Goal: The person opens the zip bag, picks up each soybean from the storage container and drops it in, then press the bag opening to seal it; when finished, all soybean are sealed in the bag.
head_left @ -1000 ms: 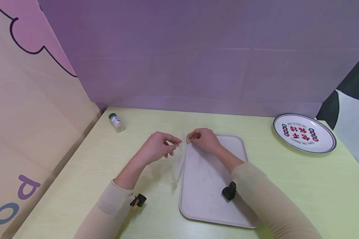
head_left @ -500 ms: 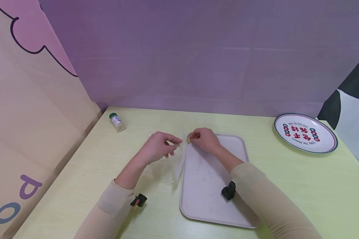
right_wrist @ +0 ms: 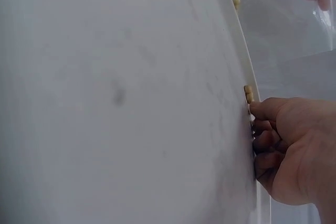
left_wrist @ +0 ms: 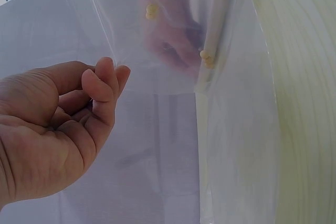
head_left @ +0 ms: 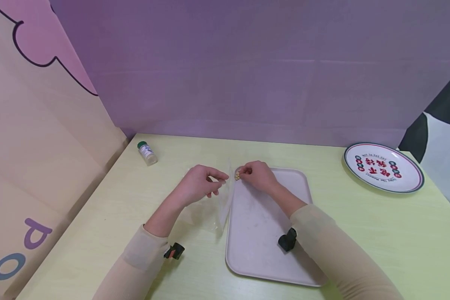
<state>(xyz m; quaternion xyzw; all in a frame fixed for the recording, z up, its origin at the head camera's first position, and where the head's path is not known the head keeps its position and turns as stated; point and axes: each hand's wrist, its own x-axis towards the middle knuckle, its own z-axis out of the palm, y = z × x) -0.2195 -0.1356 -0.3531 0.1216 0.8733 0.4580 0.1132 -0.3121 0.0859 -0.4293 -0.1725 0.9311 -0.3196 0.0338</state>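
Between my hands stands a clear plastic zip bag (left_wrist: 239,129), its side overlapping the left edge of the pale tray (head_left: 262,250). My left hand (head_left: 201,183) pinches the bag's edge with thumb and fingertips, as the left wrist view shows. At the tray's far left corner, my right hand (head_left: 258,174) has its fingers curled down, pinching a small yellowish peanut (right_wrist: 248,94) at the tray rim. Farther along, a second peanut (right_wrist: 236,2) shows beside the rim. Through the film in the left wrist view, one peanut (left_wrist: 151,11) appears in front of the right hand.
A small shaker bottle (head_left: 147,153) with a green cap lies at the table's back left. At the back right lies an oval white plate (head_left: 382,167) with red lettering. A purple backdrop (head_left: 225,75) rises behind the table.
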